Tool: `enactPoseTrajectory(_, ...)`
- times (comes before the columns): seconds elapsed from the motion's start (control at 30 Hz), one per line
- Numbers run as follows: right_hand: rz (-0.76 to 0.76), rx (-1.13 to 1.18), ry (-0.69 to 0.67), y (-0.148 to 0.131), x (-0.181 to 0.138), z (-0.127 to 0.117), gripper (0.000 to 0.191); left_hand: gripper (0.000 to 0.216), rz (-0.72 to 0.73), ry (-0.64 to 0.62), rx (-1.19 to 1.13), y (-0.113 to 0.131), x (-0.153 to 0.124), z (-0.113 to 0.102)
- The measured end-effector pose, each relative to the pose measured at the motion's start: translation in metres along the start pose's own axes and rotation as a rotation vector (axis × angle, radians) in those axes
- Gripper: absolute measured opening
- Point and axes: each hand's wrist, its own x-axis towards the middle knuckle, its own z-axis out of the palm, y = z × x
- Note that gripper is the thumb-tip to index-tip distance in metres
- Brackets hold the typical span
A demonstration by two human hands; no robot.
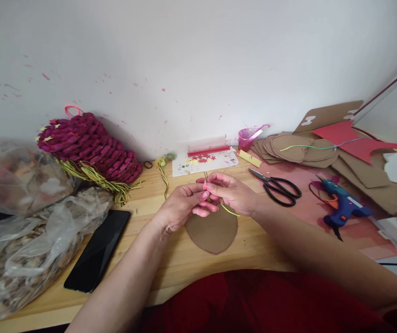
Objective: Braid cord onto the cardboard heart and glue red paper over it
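My left hand (186, 203) and my right hand (232, 190) meet over the table, fingertips pinched together on a thin cord. A yellow-green end of the cord (231, 211) trails out below my right hand, and dark thin ends poke up above the fingertips. Whether a knot lies between the fingers is hidden. Beneath the hands lies a rounded brown cardboard piece (212, 232), its upper part covered by them.
Scissors (277, 186), a blue glue gun (347, 208) and stacked cardboard shapes (288, 148) lie right. At left are magenta bundled cones (97, 148), plastic bags (35, 249) and a black phone (97, 252). Paper stars (203, 158) sit on a white sheet behind a pink cup (248, 138).
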Motion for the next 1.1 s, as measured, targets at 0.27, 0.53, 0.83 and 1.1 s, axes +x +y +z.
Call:
enactPoseTrajectory(0.27,0.013,0.012,0.011,-0.003,-0.001,0.001,0.020,0.028,0.039,0.085,0.089,-0.005,0.004,-0.001)
enactPoseTrajectory(0.53,-0.030,0.030,0.089,-0.007,0.002,-0.002,0.025,0.035,0.086,0.093,-0.052,-0.010,0.008,0.005)
enactPoseTrajectory(0.83,-0.111,0.041,0.305,-0.005,0.005,-0.001,0.025,0.036,0.402,0.292,0.222,-0.015,0.007,0.015)
enactPoseTrajectory(1.1,-0.032,0.169,0.365,-0.008,0.001,0.008,0.031,0.031,0.538,0.475,0.513,-0.022,0.011,0.011)
